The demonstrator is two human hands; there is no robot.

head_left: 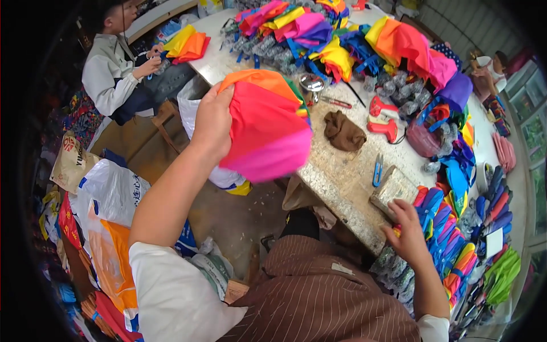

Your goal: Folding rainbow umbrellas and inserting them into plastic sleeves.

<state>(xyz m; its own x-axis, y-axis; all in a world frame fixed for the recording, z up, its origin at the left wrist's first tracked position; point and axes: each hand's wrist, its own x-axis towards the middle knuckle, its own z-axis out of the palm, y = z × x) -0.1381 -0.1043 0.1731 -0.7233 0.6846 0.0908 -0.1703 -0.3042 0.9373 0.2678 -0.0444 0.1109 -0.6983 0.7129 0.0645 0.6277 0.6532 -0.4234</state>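
Observation:
My left hand (pixel 213 126) is raised past the near table edge, its fingers closed on a rainbow umbrella cloth (pixel 266 128). The cloth hangs loose in orange, red and pink, its lower edge blurred; any frame inside it is hidden. At the right, my right hand (pixel 411 236) has its fingers apart and holds nothing I can see. It hovers by a pale rough block (pixel 393 191) and a stack of folded umbrellas (pixel 447 228) in many colours. Blue thread snips (pixel 378 171) lie beyond the block.
On the table (pixel 327 182) lie a crumpled brown cloth (pixel 343 131), red-handled tools (pixel 383 130) and a shiny metal dish (pixel 311 83). Rainbow umbrellas (pixel 296 28) heap along the far side. A co-worker (pixel 114 71) sits at the far left. Plastic bags (pixel 114 194) crowd the left floor.

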